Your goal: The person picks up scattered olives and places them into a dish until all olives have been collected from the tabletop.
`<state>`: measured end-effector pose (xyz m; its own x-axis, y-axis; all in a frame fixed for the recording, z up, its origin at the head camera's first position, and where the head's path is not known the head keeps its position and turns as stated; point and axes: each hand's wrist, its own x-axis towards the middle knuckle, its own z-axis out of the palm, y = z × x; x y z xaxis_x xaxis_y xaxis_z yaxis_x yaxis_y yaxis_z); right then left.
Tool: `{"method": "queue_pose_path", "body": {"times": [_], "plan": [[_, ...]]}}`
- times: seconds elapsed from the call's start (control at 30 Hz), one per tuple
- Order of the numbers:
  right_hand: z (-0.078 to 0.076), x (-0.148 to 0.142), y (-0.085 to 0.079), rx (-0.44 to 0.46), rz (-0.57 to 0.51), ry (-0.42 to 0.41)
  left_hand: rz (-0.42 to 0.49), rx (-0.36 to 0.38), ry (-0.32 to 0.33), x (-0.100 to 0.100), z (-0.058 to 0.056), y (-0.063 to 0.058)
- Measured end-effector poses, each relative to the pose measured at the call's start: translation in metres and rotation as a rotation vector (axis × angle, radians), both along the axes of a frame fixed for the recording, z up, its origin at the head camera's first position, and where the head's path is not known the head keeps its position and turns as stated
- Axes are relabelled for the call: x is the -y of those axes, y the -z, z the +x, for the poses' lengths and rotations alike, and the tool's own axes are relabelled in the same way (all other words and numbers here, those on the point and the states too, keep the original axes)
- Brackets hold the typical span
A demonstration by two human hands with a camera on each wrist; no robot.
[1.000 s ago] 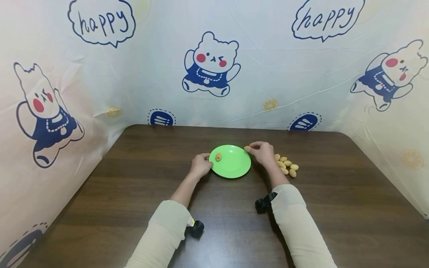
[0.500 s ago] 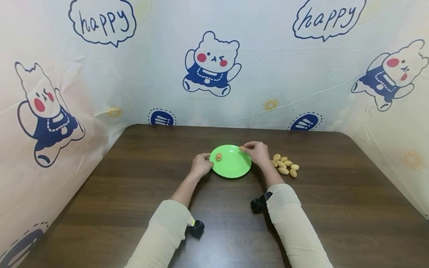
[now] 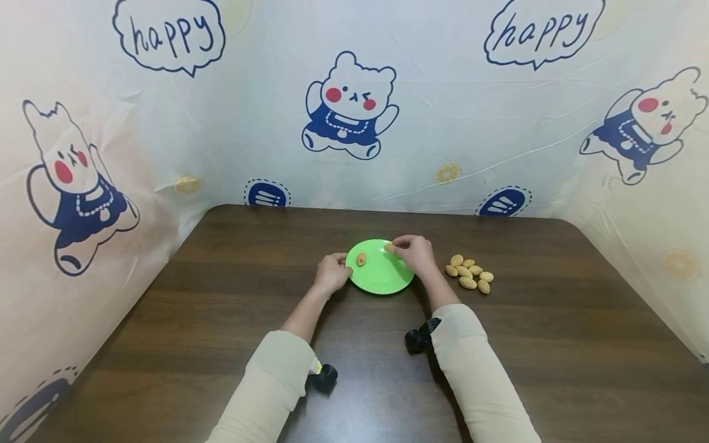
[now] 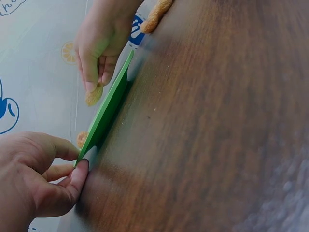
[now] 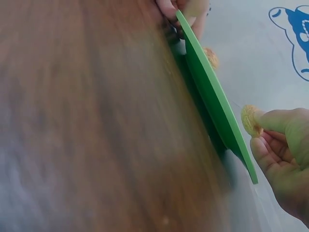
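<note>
A green plate (image 3: 382, 277) sits on the table, with one peanut (image 3: 361, 259) lying toward its left side. My left hand (image 3: 332, 274) pinches the plate's left rim between thumb and fingers, as the left wrist view also shows. Over the plate's upper right, my right hand (image 3: 416, 253) pinches another peanut (image 5: 250, 120) by its thumb and fingertips. In the left wrist view that held peanut (image 4: 94, 95) hangs just above the plate surface, apart from it.
Several unshelled peanuts (image 3: 467, 271) lie in a loose pile on the brown wooden table (image 3: 221, 295), right of the plate. Behind the table hangs a printed cloth (image 3: 249, 123) with cartoon bears. A small black camera sits on each wrist.
My right hand has moved left with its peanut, from beside the plate's right rim to above the plate. The pile at right shows more fully. The left hand stays on the rim.
</note>
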<state>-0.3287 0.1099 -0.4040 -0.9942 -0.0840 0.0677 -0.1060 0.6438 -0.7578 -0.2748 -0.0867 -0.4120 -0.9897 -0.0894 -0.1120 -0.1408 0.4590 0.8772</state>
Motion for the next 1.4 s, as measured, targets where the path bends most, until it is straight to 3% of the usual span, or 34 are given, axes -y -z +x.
{"method": "queue_pose_path", "body": {"times": [1.4], "plan": [[0.003, 0.035, 0.005, -0.027, 0.036, -0.055, -0.001, -0.023, 0.005, 0.001, 0.001, 0.001]]}}
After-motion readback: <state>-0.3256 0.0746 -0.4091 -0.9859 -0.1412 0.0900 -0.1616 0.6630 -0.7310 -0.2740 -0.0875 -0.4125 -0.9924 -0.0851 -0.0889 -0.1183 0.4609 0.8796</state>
